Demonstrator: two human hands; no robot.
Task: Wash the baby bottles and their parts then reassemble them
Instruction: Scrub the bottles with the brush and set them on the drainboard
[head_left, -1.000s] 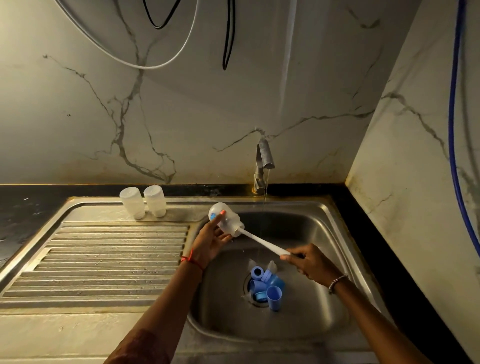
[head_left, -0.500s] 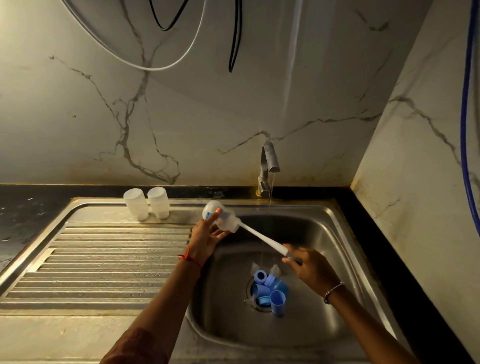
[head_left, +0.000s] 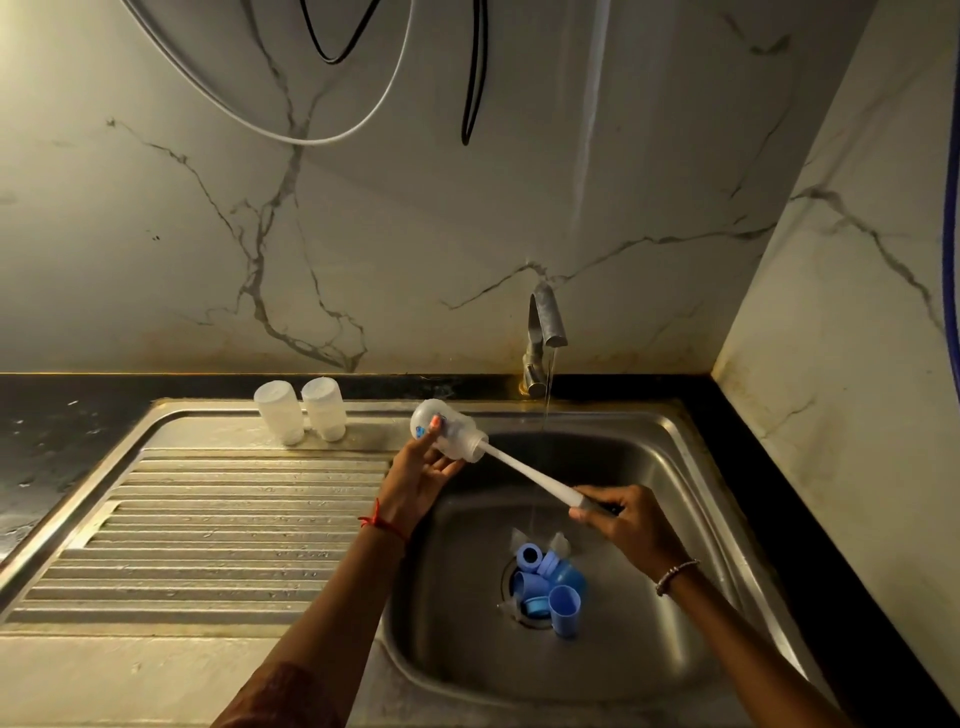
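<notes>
- gripping the wet bottle (head_left: 444, 429) with left hand (head_left: 418, 475) fingers wrapped round it; it could slip into the sink (head_left: 691, 519).
- right hand (head_left: 621, 519), closed on the brush handle (head_left: 535, 480), might jab too hard.

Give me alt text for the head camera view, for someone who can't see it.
Over a steel sink, the left hand holds a clear bottle while the right hand pushes a brush into it. The tap runs; blue parts lie at the drain.
</notes>
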